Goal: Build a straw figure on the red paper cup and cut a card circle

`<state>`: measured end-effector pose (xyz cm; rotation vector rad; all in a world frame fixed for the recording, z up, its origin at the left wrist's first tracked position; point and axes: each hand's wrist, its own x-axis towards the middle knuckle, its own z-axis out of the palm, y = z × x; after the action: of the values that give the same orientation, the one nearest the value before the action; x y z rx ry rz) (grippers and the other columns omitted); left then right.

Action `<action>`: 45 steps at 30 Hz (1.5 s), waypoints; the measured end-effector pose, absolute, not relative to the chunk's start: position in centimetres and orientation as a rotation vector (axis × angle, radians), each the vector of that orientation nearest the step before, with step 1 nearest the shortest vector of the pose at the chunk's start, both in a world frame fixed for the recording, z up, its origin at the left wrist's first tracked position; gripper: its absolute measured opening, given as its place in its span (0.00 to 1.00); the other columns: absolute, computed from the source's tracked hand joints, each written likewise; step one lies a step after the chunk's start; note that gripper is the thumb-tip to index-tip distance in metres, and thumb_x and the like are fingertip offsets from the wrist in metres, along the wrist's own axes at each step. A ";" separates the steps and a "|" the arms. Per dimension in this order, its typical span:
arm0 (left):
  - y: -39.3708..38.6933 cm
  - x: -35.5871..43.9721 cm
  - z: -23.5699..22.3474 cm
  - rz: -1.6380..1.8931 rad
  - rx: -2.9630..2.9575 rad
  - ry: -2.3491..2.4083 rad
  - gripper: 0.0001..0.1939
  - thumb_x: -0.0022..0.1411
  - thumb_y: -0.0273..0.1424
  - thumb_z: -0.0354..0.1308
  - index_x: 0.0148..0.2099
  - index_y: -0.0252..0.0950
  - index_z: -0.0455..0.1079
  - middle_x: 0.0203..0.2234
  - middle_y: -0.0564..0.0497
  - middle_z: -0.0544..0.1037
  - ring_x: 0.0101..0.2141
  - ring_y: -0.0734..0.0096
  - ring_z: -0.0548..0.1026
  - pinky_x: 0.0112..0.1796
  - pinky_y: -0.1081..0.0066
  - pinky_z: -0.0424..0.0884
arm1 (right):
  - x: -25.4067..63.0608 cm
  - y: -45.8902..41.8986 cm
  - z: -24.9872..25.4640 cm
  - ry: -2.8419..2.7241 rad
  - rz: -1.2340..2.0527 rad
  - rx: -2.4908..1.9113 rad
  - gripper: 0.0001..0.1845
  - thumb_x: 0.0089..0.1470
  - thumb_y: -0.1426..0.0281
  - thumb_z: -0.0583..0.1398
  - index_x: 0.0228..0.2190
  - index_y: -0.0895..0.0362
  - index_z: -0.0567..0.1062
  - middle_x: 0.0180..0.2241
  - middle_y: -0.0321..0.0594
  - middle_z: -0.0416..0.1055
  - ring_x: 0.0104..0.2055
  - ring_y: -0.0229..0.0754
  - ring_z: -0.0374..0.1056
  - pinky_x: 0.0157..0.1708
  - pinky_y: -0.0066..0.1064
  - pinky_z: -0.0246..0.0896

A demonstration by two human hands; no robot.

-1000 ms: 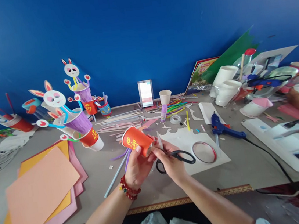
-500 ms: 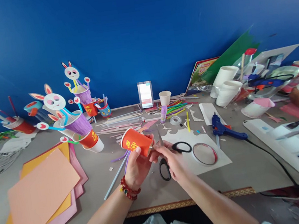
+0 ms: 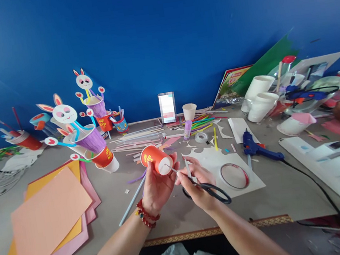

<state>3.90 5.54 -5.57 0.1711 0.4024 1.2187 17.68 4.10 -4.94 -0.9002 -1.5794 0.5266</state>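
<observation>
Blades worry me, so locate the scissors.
In the head view, the scissors are right of centre in the right hand, one tip at the red cup.

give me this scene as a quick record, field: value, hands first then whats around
left hand: holds red paper cup, tilted
right hand: holds black-handled scissors, blades apart
scissors contact: one blade reaches the cup's white end; touching or not, unclear
near right hand: tape roll on white sheet
further right: blue glue gun
left side: rabbit cup figures, coloured paper sheets
</observation>
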 end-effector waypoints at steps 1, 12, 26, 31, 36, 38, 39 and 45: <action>5.5 3.9 -5.7 1.214 0.189 0.400 0.23 0.64 0.44 0.58 0.52 0.30 0.72 0.48 0.39 0.80 0.45 0.57 0.79 0.42 0.66 0.76 | 17.7 4.1 -5.0 -1.586 0.539 -0.900 0.11 0.57 0.73 0.58 0.25 0.50 0.73 0.19 0.30 0.75 0.23 0.41 0.71 0.58 0.48 0.60; 5.3 3.9 -6.6 1.259 0.409 0.420 0.23 0.60 0.40 0.63 0.52 0.31 0.73 0.48 0.41 0.80 0.51 0.56 0.76 0.50 0.64 0.70 | 18.0 4.4 -4.9 -1.548 0.835 -1.012 0.16 0.58 0.67 0.59 0.19 0.52 0.70 0.17 0.32 0.71 0.22 0.39 0.65 0.51 0.43 0.64; 5.3 4.2 -5.6 1.421 0.571 0.507 0.22 0.51 0.33 0.71 0.49 0.37 0.74 0.47 0.45 0.80 0.55 0.53 0.73 0.55 0.60 0.67 | 17.0 5.2 -5.9 -0.629 1.698 -0.881 0.13 0.47 0.62 0.66 0.21 0.56 0.72 0.14 0.33 0.70 0.18 0.35 0.61 0.24 0.29 0.59; 5.8 3.7 -5.7 1.318 0.352 0.437 0.21 0.60 0.40 0.63 0.51 0.33 0.73 0.47 0.42 0.81 0.55 0.55 0.74 0.55 0.61 0.69 | 18.1 4.4 -5.5 -0.990 1.300 -0.975 0.12 0.54 0.62 0.64 0.23 0.55 0.74 0.18 0.35 0.75 0.21 0.38 0.68 0.25 0.29 0.62; 5.8 3.4 -5.2 1.313 0.242 0.337 0.20 0.66 0.40 0.57 0.53 0.33 0.71 0.45 0.41 0.82 0.54 0.57 0.75 0.55 0.60 0.71 | 19.0 4.1 -5.5 -1.115 0.982 -0.949 0.11 0.57 0.63 0.62 0.25 0.53 0.74 0.18 0.33 0.73 0.21 0.38 0.67 0.23 0.30 0.63; 5.7 3.3 -5.0 1.297 0.202 0.330 0.21 0.66 0.41 0.56 0.54 0.31 0.71 0.46 0.39 0.81 0.53 0.57 0.75 0.54 0.61 0.72 | 19.0 4.1 -5.7 -1.141 0.981 -0.954 0.11 0.58 0.64 0.61 0.25 0.53 0.73 0.18 0.33 0.73 0.21 0.38 0.68 0.23 0.30 0.63; 5.6 3.3 -4.9 1.288 0.186 0.333 0.22 0.67 0.41 0.55 0.54 0.30 0.70 0.46 0.39 0.81 0.53 0.58 0.76 0.54 0.62 0.72 | 18.9 4.2 -5.8 -1.160 0.982 -0.957 0.11 0.58 0.64 0.61 0.25 0.53 0.74 0.19 0.33 0.73 0.21 0.38 0.68 0.23 0.30 0.63; 5.4 3.2 -4.8 1.232 0.178 0.357 0.24 0.66 0.43 0.56 0.55 0.29 0.69 0.48 0.37 0.80 0.53 0.58 0.76 0.50 0.66 0.74 | 18.8 3.7 -5.6 -1.401 0.848 -0.955 0.10 0.59 0.65 0.60 0.25 0.51 0.75 0.20 0.35 0.74 0.26 0.43 0.70 0.30 0.35 0.66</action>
<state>3.17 5.43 -4.83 0.1779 0.3569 1.2325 18.82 3.73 -5.62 -0.9550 -1.4015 0.8485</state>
